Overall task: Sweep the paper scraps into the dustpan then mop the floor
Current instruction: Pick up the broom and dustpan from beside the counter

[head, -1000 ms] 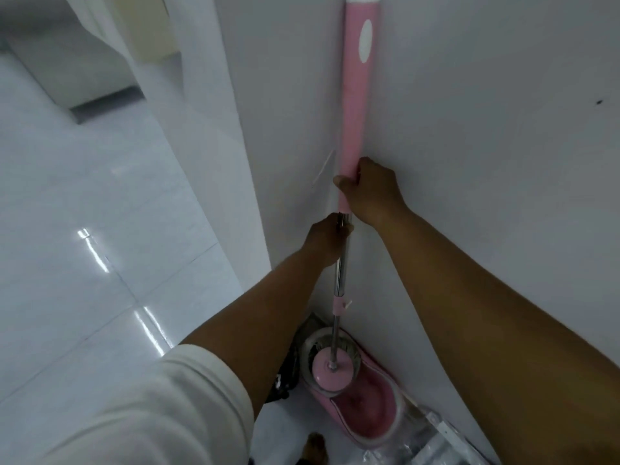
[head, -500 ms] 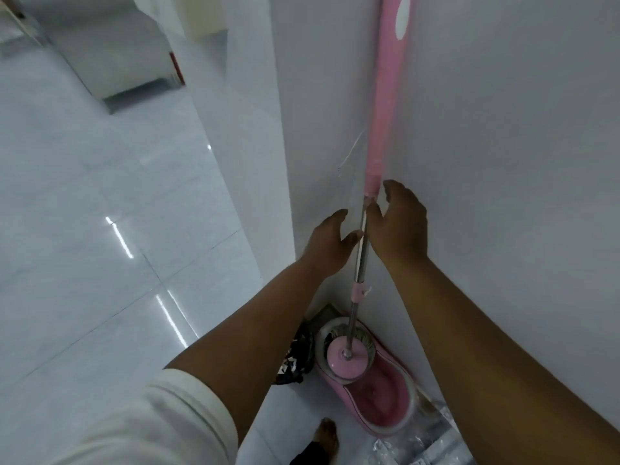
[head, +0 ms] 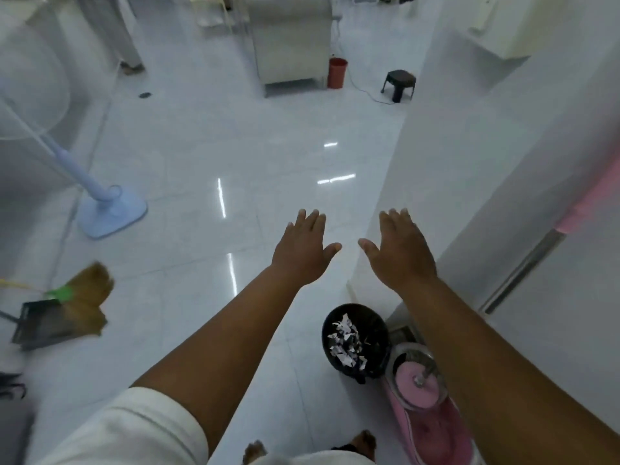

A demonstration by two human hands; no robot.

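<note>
My left hand (head: 303, 251) and my right hand (head: 401, 251) are stretched out side by side over the white floor, fingers straight, holding nothing. The pink mop (head: 523, 266) leans against the white wall at the right, its head standing in the pink spin bucket (head: 432, 417) at the lower right. A black bin (head: 355, 340) with white paper scraps (head: 345, 340) in it stands beside the bucket. A broom (head: 85, 297) and a dark dustpan (head: 43, 323) lie on the floor at the left.
A light blue standing fan (head: 110, 209) is at the left. Farther back stand a red bin (head: 337, 72), a small dark stool (head: 399, 82) with a cable nearby, and a grey cabinet (head: 290, 38). A person's legs (head: 129, 45) show at top left.
Both hands have let go of the mop handle and now reach out open over the floor. The view has swung left from the wall corner into the room.
</note>
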